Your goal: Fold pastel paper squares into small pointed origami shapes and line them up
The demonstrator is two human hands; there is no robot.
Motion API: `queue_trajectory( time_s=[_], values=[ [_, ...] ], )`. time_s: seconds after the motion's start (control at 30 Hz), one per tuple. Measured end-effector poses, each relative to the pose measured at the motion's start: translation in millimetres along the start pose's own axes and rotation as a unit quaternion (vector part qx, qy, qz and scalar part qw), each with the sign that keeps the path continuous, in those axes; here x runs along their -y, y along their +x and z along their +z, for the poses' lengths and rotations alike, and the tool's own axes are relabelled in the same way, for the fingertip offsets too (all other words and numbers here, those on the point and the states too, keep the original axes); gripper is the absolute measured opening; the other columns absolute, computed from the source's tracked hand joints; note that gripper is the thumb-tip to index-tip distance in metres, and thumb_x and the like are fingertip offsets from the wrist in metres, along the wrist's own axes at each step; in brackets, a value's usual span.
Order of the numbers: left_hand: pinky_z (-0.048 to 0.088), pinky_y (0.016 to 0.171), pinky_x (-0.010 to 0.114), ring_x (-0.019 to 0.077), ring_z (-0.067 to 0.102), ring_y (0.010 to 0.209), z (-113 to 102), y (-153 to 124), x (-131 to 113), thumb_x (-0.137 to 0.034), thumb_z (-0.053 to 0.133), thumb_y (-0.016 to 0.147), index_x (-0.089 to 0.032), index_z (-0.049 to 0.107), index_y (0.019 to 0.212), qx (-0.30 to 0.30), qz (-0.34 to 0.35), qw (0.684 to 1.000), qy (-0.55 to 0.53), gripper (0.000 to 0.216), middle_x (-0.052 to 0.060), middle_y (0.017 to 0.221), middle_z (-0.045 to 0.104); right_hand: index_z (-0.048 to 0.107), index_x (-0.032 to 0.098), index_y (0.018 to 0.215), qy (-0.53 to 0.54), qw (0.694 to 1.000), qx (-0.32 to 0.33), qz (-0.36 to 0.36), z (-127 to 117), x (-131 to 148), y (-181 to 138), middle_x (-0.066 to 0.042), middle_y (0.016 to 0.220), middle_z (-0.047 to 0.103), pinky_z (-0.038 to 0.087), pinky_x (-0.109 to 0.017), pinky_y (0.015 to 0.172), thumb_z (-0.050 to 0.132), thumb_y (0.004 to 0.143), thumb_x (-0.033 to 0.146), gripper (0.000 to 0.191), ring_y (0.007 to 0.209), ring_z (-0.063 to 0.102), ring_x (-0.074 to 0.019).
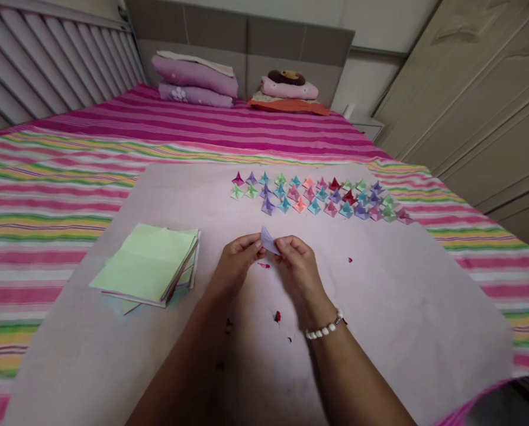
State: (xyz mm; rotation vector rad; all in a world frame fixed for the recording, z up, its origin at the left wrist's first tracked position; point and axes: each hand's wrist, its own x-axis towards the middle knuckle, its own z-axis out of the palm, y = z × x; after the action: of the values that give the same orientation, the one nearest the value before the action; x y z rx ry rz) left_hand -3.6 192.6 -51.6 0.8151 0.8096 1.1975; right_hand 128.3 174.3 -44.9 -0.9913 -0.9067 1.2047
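Note:
A small lilac folded paper piece (268,241) is pinched between both my hands above a pale pink mat (402,296). My left hand (236,264) grips its left side with closed fingers. My right hand (296,266), with a white bead bracelet (325,330) at the wrist, pinches its right side. Beyond my hands, several small folded paper shapes (318,196) in many colours lie in rows on the mat. A stack of square coloured sheets (151,263), pale green on top, lies to the left of my left hand.
The mat lies on a bed with a pink, green and yellow striped cover (47,195). Tiny red paper scraps (277,316) dot the mat near my wrists. Pillows (193,80) and a folded blanket (289,92) sit at the headboard. A wardrobe (481,100) stands at right.

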Motion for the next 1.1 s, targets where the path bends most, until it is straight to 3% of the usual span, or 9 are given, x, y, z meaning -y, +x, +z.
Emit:
queue_trajectory(
  time_s=[0.1,0.33,0.53,0.67,0.8,0.97,1.1],
  values=[
    [0.046,0.070,0.024,0.0093,0.055,0.066,0.1,0.1,-2.2,-0.028,0.077,0.064,-0.014,0.075,0.089,0.028,-0.013,1.000,0.001,0.029,0.002,0.073,0.067,0.063,0.019,0.064,0.023,0.999,0.032,0.022,-0.4,-2.8,0.0,0.003,0.057,0.055,0.037,-0.026,0.059,0.068,0.075,0.039,0.024,0.057,0.047,-0.0114],
    [0.042,0.064,0.025,0.0102,0.053,0.064,2.0,-1.1,-4.5,-0.030,0.075,0.066,-0.013,0.074,0.087,0.077,-0.010,0.997,0.003,0.027,0.002,0.067,0.065,0.063,0.019,0.065,0.028,0.997,0.054,0.039,-0.9,-2.2,-0.4,0.002,0.056,0.056,0.039,-0.027,0.061,0.069,0.074,0.038,0.022,0.057,0.050,-0.0126],
    [0.045,0.064,0.024,0.0088,0.055,0.061,0.2,1.1,-2.9,-0.026,0.075,0.064,-0.015,0.068,0.091,0.031,-0.001,0.999,0.018,0.030,-0.001,0.070,0.064,0.067,0.019,0.073,0.004,0.999,0.026,0.023,-0.9,-1.9,1.1,0.003,0.057,0.058,0.042,-0.026,0.057,0.067,0.073,0.033,0.014,0.055,0.050,-0.0117],
    [0.047,0.061,0.024,0.0103,0.058,0.059,2.3,1.1,-0.7,-0.026,0.073,0.063,-0.015,0.064,0.077,-0.010,0.052,0.993,0.108,0.019,-0.001,0.065,0.062,0.068,0.019,0.078,-0.065,0.998,-0.011,0.007,-0.4,-0.5,0.7,0.002,0.059,0.062,0.042,-0.025,0.053,0.064,0.068,0.026,0.013,0.052,0.052,-0.0116],
    [0.049,0.063,0.025,0.0127,0.061,0.064,5.1,-0.3,0.6,-0.026,0.068,0.068,-0.016,0.066,0.078,-0.006,0.083,0.984,0.158,0.015,0.000,0.069,0.065,0.069,0.019,0.081,-0.085,0.995,-0.040,-0.021,0.6,1.1,-0.5,0.003,0.059,0.062,0.042,-0.024,0.052,0.063,0.065,0.022,0.017,0.052,0.052,-0.0112],
    [0.050,0.067,0.028,0.0136,0.062,0.065,4.7,0.0,-1.0,-0.026,0.066,0.068,-0.016,0.067,0.079,-0.020,0.078,0.983,0.166,0.015,0.001,0.070,0.068,0.070,0.019,0.080,-0.070,0.998,0.010,-0.007,3.0,0.4,-0.6,0.002,0.060,0.064,0.043,-0.026,0.052,0.066,0.063,0.024,0.018,0.050,0.053,-0.0115],
    [0.050,0.069,0.026,0.0131,0.062,0.069,6.5,-1.1,2.3,-0.028,0.065,0.073,-0.015,0.068,0.082,-0.006,0.091,0.977,0.194,0.016,0.002,0.073,0.068,0.068,0.018,0.071,-0.121,0.991,-0.034,-0.044,3.4,-2.8,-1.9,0.003,0.057,0.061,0.039,-0.024,0.050,0.064,0.065,0.020,0.008,0.050,0.050,-0.0107]
  ],
)
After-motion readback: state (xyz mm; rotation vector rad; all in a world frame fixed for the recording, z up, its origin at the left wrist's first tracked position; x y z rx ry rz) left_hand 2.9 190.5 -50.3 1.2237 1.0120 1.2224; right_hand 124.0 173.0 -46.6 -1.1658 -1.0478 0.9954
